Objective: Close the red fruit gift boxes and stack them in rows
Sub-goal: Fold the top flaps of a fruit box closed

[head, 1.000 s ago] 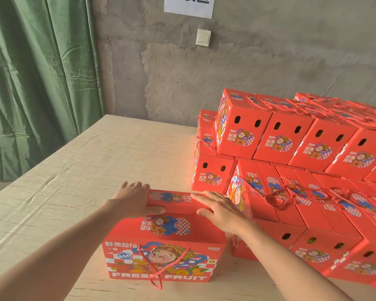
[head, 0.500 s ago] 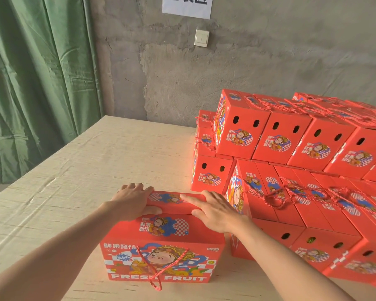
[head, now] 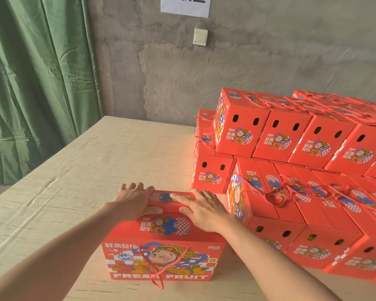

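Plywood worktop (head: pixel 96 170) holds rows of stacked boxes (head: pixel 278 140); left hand (head: pixel 134 200) and right hand (head: pixel 204 210), grip flat, holding nothing, press the gift box (head: pixel 161 257) shut, not yet stacked

Bare left hand (head: pixel 133 202) and bare right hand (head: pixel 205 211) on bare forearms (head: pixel 59 250).

Head-worn wide-angle view, facing forward and down, close above gift box (head: pixel 161 246)

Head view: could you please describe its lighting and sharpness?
Head view: soft daylight, no glare; the stack tints the table beside it red; the near box is sharp; the stack's right end looks stretched and softer.
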The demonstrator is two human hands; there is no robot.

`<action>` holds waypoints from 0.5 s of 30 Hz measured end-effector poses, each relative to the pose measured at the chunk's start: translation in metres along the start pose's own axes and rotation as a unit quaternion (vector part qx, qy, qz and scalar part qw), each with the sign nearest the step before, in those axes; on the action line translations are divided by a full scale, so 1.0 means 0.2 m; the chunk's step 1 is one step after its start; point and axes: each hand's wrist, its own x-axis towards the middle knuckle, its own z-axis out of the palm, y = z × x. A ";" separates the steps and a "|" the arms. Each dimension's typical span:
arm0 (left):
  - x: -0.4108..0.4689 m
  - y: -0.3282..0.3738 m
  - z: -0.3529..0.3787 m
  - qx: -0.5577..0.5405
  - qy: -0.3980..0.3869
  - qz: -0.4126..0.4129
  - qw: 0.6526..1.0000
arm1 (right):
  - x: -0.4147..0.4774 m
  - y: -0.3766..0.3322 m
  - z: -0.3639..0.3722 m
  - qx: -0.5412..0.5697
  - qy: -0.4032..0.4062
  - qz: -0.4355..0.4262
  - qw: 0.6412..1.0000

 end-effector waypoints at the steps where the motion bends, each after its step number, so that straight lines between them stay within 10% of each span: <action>1: 0.00 0.00 0.00 0.001 0.000 0.004 1.000 | 0.00 0.00 0.00 -0.002 0.006 -0.002 1.000; 15: -0.02 -0.04 0.00 -0.031 -0.022 0.020 0.999 | 0.00 0.00 0.01 -0.001 -0.017 0.011 1.000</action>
